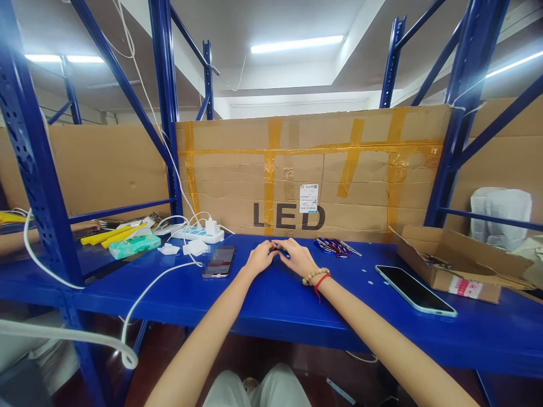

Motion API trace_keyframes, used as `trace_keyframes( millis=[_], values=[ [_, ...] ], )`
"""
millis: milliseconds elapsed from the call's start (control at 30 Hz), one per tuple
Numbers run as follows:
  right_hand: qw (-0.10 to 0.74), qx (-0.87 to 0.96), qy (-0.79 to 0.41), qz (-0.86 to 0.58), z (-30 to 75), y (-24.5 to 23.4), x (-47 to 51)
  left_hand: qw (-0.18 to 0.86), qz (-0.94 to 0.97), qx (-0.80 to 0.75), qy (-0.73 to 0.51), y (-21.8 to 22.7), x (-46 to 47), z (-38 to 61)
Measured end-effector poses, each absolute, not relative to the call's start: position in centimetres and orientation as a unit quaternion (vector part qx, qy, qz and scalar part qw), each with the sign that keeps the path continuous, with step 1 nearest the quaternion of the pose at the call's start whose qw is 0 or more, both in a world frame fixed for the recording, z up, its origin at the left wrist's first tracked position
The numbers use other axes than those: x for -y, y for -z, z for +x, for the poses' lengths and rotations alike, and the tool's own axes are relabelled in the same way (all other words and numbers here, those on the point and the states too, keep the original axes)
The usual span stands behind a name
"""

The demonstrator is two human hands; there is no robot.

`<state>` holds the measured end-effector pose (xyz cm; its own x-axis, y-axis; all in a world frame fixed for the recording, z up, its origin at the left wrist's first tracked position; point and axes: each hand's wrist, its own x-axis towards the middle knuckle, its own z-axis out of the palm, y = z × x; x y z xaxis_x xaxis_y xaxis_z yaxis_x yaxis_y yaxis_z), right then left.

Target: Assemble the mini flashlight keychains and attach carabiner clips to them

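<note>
Over the blue tabletop [271, 299], my left hand [259, 258] and my right hand [298, 257] meet at their fingertips. Between them is a small slim item [283, 251], dark with blue and green on it, partly covered by the fingers; its kind is not clear. My left fingers are curled closed at its left end, and my right fingers bend over it from the other side. To the right of my right hand lies a pile of slim blue, red and silvery pieces [337, 247]. A dark-screened phone [220, 262] lies left of my left hand.
At the right are a light-blue-edged phone [416, 289] and an open cardboard box [445, 277]. A power strip [197, 233] with white cables, a green packet [134, 246] and yellow tools [106, 235] lie left. A large cardboard panel [237, 175] stands behind, between blue posts.
</note>
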<state>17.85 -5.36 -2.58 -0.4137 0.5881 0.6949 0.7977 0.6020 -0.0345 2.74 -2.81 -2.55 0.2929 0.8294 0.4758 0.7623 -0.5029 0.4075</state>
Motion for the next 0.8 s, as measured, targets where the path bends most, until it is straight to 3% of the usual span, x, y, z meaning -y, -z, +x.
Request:
trace_keyframes(
  millis=[333,800],
  values=[
    [0.372,0.809,0.152,-0.429,18.4,2.6,5.4,0.059,0.669,-0.646,-0.362,2.3,1.6,1.6],
    [0.361,0.82,0.136,-0.422,18.3,2.7,5.5,0.061,0.797,-0.53,-0.283,3.4,1.5,1.9]
  ],
)
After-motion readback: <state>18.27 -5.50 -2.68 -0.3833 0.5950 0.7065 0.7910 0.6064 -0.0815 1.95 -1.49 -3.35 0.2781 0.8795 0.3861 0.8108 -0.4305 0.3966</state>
